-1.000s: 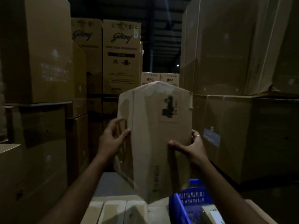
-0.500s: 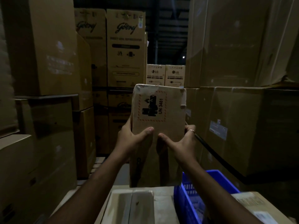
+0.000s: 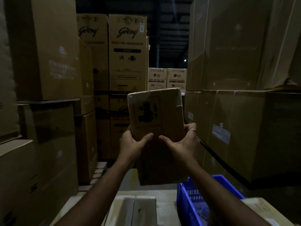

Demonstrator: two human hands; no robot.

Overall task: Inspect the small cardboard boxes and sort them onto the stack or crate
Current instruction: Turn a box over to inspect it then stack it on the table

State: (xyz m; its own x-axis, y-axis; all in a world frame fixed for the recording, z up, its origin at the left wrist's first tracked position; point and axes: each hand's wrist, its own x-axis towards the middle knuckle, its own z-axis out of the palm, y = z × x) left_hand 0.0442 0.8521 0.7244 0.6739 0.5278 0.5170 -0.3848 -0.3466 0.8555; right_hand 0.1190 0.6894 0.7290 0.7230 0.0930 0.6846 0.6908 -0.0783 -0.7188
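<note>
Basically both hands, left hand (image 3: pixel 130 145) and right hand (image 3: pixel 184 144), gripped the small cardboard box (image 3: pixel 157 126) upright at eye level, probably checking its label before the blue crate (image 3: pixel 192 204).

Your left hand (image 3: pixel 130 145) and right hand (image 3: pixel 184 144) grip the small box (image 3: pixel 158 128) dead centre, so it blocks your reach straight ahead. At 9 o'clock the left carton wall (image 3: pixel 44 111) stands close beside your forearm. At 3 o'clock the right carton wall (image 3: pixel 244 124) hems you in equally. At 12 o'clock a narrow dark aisle runs back to the tall printed cartons (image 3: pixel 127 53). At 5 o'clock the blue crate (image 3: pixel 192 207) is open from above. At 6 o'clock, pale boxes (image 3: pixel 138 209) lie low under your arms, with clear air over them.
</note>
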